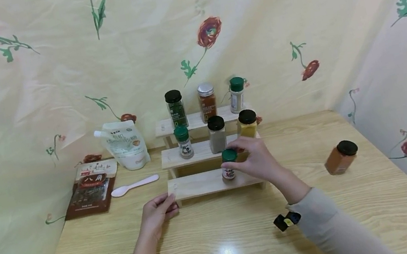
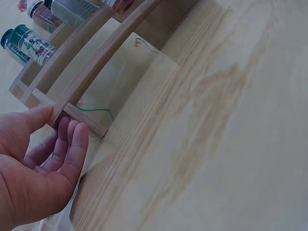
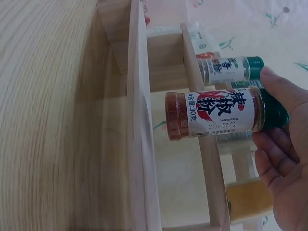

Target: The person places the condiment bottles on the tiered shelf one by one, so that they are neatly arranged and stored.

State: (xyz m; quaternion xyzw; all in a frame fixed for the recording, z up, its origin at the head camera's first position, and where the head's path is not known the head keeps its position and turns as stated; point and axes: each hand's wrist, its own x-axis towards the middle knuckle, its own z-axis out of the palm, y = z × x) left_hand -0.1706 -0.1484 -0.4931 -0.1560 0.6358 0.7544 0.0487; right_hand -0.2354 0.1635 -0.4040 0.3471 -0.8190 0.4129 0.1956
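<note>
My right hand [image 1: 251, 158] grips a spice jar [image 3: 216, 113] by its green cap, thumb on one side and fingers on the other. Red powder and a white label show through the jar, which is upright, close over the lowest step of a three-step wooden spice rack [image 1: 193, 186]. At the rack's front left corner, my left hand [image 1: 158, 215] pinches the end of that step, thumb on the board and fingertips under it. On the middle step stand a green-capped jar [image 1: 183, 142], a grey-powder jar [image 1: 217, 136] and a yellow-powder jar [image 1: 247, 124].
Three more jars, including a silver-capped one [image 1: 207, 101], stand on the top step. An orange-brown jar [image 1: 340, 158] sits off to the right. Left of the rack are a white spoon [image 1: 135, 185], a brown packet [image 1: 93, 189] and a white spouted pouch [image 1: 127, 146]. Floral cloth hangs behind.
</note>
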